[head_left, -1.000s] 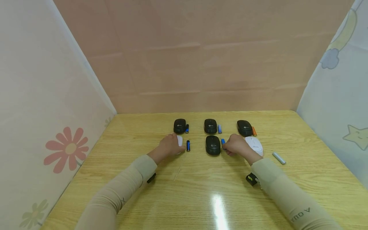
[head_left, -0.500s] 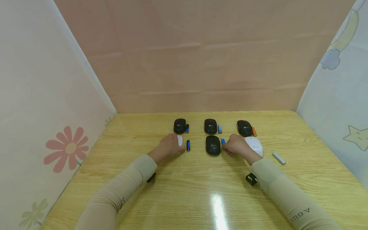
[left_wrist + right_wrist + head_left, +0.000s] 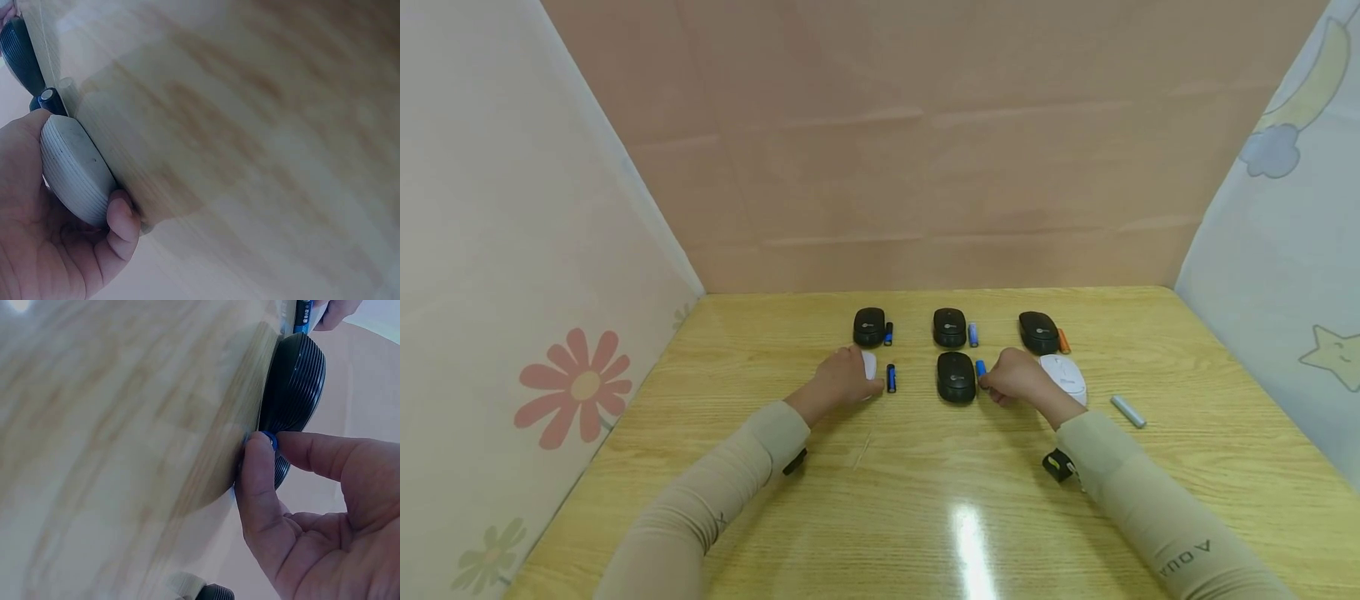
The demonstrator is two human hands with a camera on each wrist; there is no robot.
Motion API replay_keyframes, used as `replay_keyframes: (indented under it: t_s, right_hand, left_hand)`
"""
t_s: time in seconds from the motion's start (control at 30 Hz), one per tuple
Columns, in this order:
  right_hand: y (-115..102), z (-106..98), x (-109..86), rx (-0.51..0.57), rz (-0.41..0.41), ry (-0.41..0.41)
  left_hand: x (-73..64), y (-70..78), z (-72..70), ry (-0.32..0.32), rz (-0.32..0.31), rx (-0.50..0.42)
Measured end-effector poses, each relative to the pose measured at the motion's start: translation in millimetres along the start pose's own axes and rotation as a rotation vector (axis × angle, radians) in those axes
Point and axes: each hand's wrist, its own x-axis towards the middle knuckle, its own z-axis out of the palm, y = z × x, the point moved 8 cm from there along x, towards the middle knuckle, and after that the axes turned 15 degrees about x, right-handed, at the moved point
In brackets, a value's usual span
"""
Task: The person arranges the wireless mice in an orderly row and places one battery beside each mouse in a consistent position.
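Note:
My left hand grips a white computer mouse on the table, its thumb on one side and curled fingers on the other. The left wrist view shows the ribbed side of this white mouse. Just right of it lies a dark blue battery. With thumb and a finger, my right hand pinches a light blue battery beside a black mouse. Only a bit of that battery shows between the fingertips in the right wrist view. Another white mouse is partly hidden behind the right hand.
Along the back stand three black mice, left, middle and right, each with a battery at its right. A silver battery lies at the right. A wall rises behind the wooden table, with patterned side panels.

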Motion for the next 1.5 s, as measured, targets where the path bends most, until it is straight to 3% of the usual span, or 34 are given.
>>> replay_keyframes:
  t_s: [0.33,0.6,1.1,1.37,1.5]
  right_hand:
    - [-0.2,1.0,0.3,0.006,-0.017,-0.007]
    - [-6.4,-5.7,-10.5,0.001,-0.034,-0.027]
    - [-22.7,-51.7,-43.5,-0.099,-0.166,-0.005]
    - [-8.5,-85.6,-57.0,-0.083,-0.089,0.025]
    - [-0.2,-100.8,-62.2,-0.076,-0.090,0.043]
  left_hand:
    - [-1.2,0.8,-0.8,-0.008,-0.008,0.013]
    - [-1.2,0.7,0.6,-0.017,-0.015,0.013]
    - [1.9,-0.5,2.6,-0.013,-0.012,-0.001]
    - [0.8,-1.3,2.8,-0.019,-0.018,-0.008]
    - [1.0,-2.1,2.4,-0.014,-0.016,-0.023]
